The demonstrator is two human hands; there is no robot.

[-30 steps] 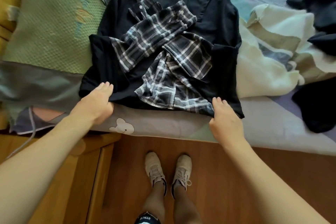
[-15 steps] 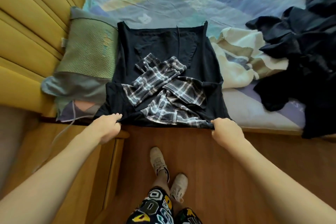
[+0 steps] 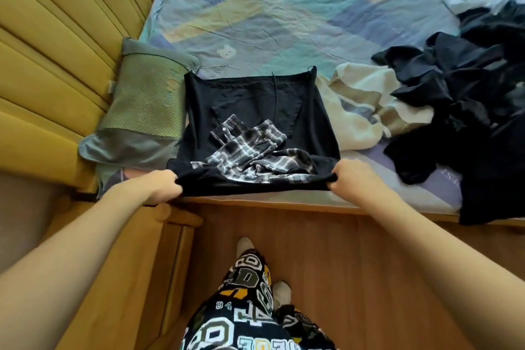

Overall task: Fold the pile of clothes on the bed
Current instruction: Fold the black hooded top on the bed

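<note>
Across the bed (image 3: pixel 284 8), a patchwork sheet carries the unfolded pile (image 3: pixel 468 111) at right and a pillow (image 3: pixel 142 111) at left. Between them lies the dark garment (image 3: pixel 255 105), plaid sleeves (image 3: pixel 250 150) crossed on top. My left hand (image 3: pixel 162 185) and right hand (image 3: pixel 352 176) each grip a near hem corner. For a clean fold I should lift both corners level, carry them to the far edge, and keep the sleeves trapped inside.

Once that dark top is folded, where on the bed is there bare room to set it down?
Bare sheet lies beyond the dark top, between the yellow headboard and the black clothes pile. The near edge is crowded: pillow, cream garment, both hands.
</note>
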